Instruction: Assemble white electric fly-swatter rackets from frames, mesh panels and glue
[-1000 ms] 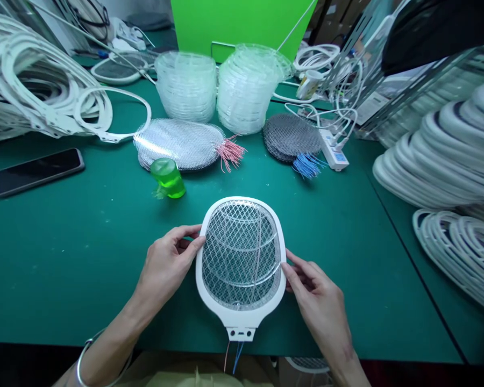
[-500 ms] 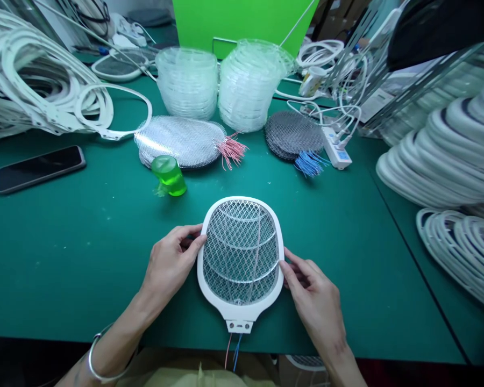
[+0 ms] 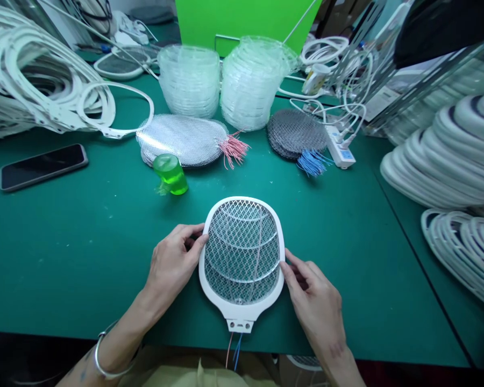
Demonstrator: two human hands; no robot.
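A white fly swatter (image 3: 242,252) is held between both grips, its oval frame tilted slightly and its layered wire mesh facing up. The stub neck points toward the wearer, below and between the grips. The left grip (image 3: 173,263) is closed on the frame's left edge, with the thumb pressed against the rim. The right grip (image 3: 312,301) is closed on the lower right edge, with the fingers curled under the rim and out of sight. Whether the swatter touches the counter (image 3: 64,258) cannot be told. A red wire and a blue wire (image 3: 232,349) hang from the neck, and a metal bangle (image 3: 113,357) is worn on the left wrist.

Beyond the left grip stands a green plastic cup (image 3: 170,174). Farther ahead, a silver mesh stack (image 3: 181,141) with pink wires (image 3: 234,150) is placed, and a dark mesh stack (image 3: 296,134) with blue wires (image 3: 312,163) lies beyond the right grip. Two clear plastic stacks (image 3: 189,80) (image 3: 252,83) stand behind these. A phone (image 3: 43,167) lies far to the left of the left grip, below a heap of white frames (image 3: 36,80). Far to the right of the right grip, more white frames (image 3: 443,150) are stacked, near a power strip (image 3: 341,148).
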